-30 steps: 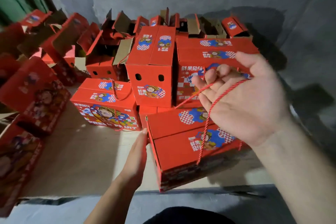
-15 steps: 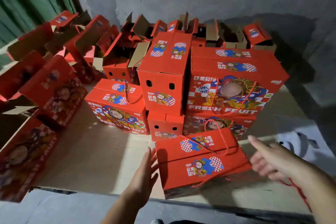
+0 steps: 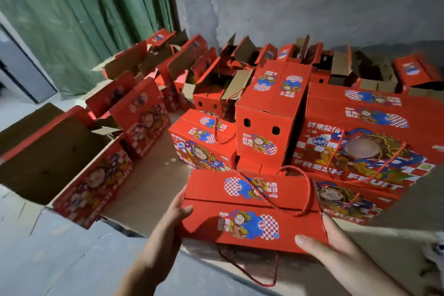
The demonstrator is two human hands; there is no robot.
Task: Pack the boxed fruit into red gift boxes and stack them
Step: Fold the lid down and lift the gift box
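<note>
A closed red gift box (image 3: 252, 209) with a red rope handle lies nearest me, held between both hands. My left hand (image 3: 176, 218) grips its left end, thumb on the top face. My right hand (image 3: 329, 245) grips its right end, thumb lying on the top near the front edge. Behind it stand closed red gift boxes: a large one (image 3: 365, 146) printed FRESH FRUIT, an upright one (image 3: 269, 125), and a low one (image 3: 204, 142) with its rope on top. A second rope loop hangs below the held box.
Several open red boxes with raised brown flaps (image 3: 216, 84) crowd the back by the grey wall. An open empty box (image 3: 64, 166) stands at left. All rest on flat cardboard sheets (image 3: 146, 190). Green curtain (image 3: 84, 14) at left; concrete floor in front.
My right hand has let go of the rope and dropped to the box's right end. My left hand has closed on the left end. The view has tilted up and left.
</note>
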